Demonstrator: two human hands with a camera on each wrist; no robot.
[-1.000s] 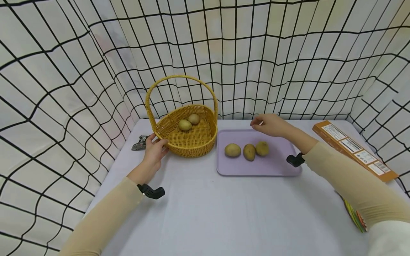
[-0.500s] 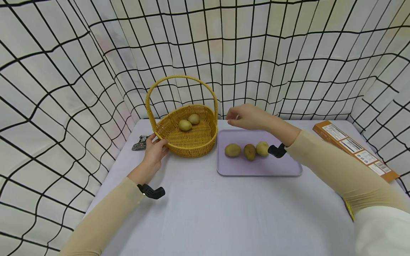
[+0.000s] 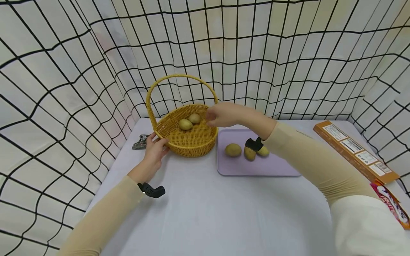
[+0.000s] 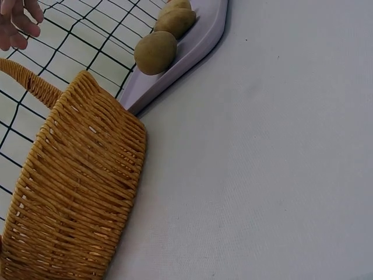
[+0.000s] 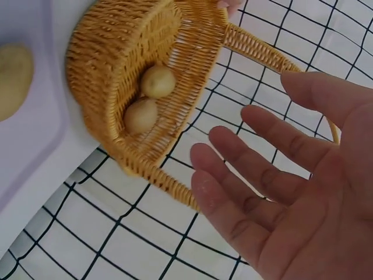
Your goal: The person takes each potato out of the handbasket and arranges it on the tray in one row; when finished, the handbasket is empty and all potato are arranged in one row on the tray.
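A yellow wicker basket [image 3: 192,145] with a tall arched handle stands at the back left of the table. Two potatoes [image 3: 185,124] lie together inside it. My left hand [image 3: 153,154] grips the basket's rim at its left front. Over the basket's right side, near the handle's foot, is my right hand [image 3: 225,114]; the right wrist view shows its palm bare and its fingers [image 5: 268,175] loosely spread, holding nothing. To the right, a lilac tray [image 3: 237,169] bears three potatoes [image 3: 233,150], one partly hidden by the right wrist's black camera.
A small black packet [image 3: 140,142] lies left of the basket. An orange box [image 3: 355,151] lies along the table's right side, with a red-and-orange packet [image 3: 390,204] near the right sleeve. Black netting over white cloth [image 3: 250,71] encloses the back and sides.
My right hand has moved left, from above the tray's back edge to the basket's right side. My left hand stays at the basket's rim. The potatoes have not moved.
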